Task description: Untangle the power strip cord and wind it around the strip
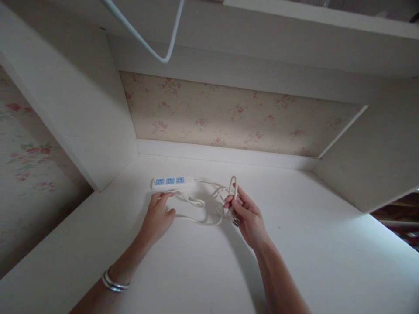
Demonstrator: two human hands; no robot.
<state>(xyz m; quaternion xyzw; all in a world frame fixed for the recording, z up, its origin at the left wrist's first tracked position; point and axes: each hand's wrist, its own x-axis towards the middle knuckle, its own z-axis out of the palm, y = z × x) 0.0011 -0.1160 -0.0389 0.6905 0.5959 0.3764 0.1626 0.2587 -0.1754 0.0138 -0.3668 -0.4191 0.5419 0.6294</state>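
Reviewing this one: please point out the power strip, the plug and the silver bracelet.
Power strip (170,181): head view, on its middle blue socket panel.
Plug (235,222): head view, on its metal prongs.
Silver bracelet (114,286): head view, on its front curve.

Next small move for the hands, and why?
I'd probably have the left hand gently draw the slack toward the right hand: the right hand's grip holds a bent length of white cord by the plug, while loose loops lie between the hands, near the power strip.
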